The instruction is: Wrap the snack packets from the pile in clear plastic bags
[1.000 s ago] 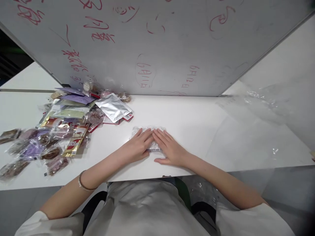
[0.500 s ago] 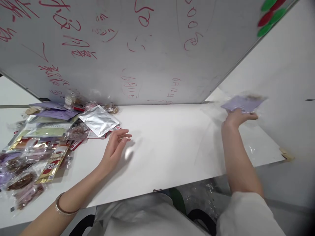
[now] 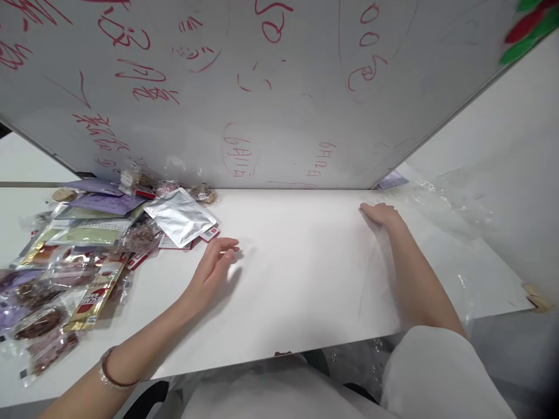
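My left hand (image 3: 217, 265) hovers over the white table with its fingers loosely apart and nothing in them. Just to its left lies a flat silver foil pouch (image 3: 181, 216), on top of red-and-white packets (image 3: 174, 241). My right hand (image 3: 381, 214) is low over the right part of the table, fingers stretched to the left, with no packet in it. Beyond that hand a purple packet (image 3: 393, 179) lies by the whiteboard's right edge, partly hidden by the board. Clear plastic (image 3: 463, 201) spreads to the right of this hand.
A heap of snack packets covers the table's left side, among them a gold coffee sachet (image 3: 96, 294), purple packets (image 3: 107, 203) and a clear-wrapped brown item (image 3: 39, 323). A whiteboard (image 3: 279, 105) with red writing stands along the back. A wall (image 3: 519, 192) is at the right.
My right hand has let go of the purple packet, which now lies by the board's edge, and has come back to the left. My left hand is nearly still. The view has shifted slightly.
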Demonstrator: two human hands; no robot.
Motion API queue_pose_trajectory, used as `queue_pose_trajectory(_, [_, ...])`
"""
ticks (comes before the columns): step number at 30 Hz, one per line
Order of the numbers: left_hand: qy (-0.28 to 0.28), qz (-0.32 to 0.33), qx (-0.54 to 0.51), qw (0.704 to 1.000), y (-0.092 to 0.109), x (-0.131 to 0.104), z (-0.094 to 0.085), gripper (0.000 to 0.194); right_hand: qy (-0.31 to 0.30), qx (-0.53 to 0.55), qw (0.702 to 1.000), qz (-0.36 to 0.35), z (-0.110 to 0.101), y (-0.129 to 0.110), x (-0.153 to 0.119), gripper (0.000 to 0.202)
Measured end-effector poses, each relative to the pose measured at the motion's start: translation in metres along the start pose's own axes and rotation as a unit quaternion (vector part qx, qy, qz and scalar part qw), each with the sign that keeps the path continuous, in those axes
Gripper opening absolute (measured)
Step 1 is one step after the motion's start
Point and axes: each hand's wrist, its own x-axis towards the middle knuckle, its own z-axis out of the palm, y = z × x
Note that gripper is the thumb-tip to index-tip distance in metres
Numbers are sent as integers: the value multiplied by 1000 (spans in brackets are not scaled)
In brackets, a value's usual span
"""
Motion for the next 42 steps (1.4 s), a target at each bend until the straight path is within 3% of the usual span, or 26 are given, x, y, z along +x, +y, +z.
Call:
queue_pose_trajectory(3, [-15,-2,33,999,5,-1,2,27,-5,-14,999,-43,11,-21,-28,39])
queue_pose_trajectory(6, [-40,0,54,998,8,-4,3,25,46,-21,992,-112,27,-50,-71,45])
queue_pose_trajectory(10, [-41,17,66,997,6,-7,5,24,75,5,952,-298,49,-93,-144,53])
queue_pose_trajectory(13, [10,59,103,993,3,-7,2,26,44,35,879,-474,62,-117,-203,49])
queue_pose_trajectory(16, [68,116,181,974,2,-4,-6,30,25,94,738,-667,68,-126,-258,43])
queue_pose_trajectory(18, [36,160,239,957,0,-1,-10,33,20,116,662,-740,64,-122,-287,40])
queue_pose_trajectory(21, [-100,178,327,923,-10,-1,-11,46,-23,139,615,-776,46,-112,-306,48])
queue_pose_trajectory(23, [-170,154,380,896,-19,-4,-7,58,-50,177,618,-764,32,-106,-300,46])
queue_pose_trajectory(25, [-211,135,414,875,-25,-8,-2,65,-30,208,669,-712,22,-107,-283,36])
queue_pose_trajectory(28, [-231,131,437,859,-29,-14,5,66,25,218,740,-636,20,-121,-256,32])
queue_pose_trajectory(30, [-231,135,446,854,-29,-17,8,66,21,229,748,-622,20,-141,-244,27])
queue_pose_trajectory(34, [-225,146,442,856,-28,-20,9,66,29,214,747,-629,13,-211,-232,30])
queue_pose_trajectory(36, [-234,151,438,855,-27,-21,8,65,58,187,746,-637,7,-256,-223,38])
queue_pose_trajectory(39, [-242,167,437,850,-27,-21,5,64,53,137,752,-643,2,-318,-207,53])
queue_pose_trajectory(42, [-236,183,440,847,-28,-19,2,65,34,123,770,-625,3,-357,-193,52])
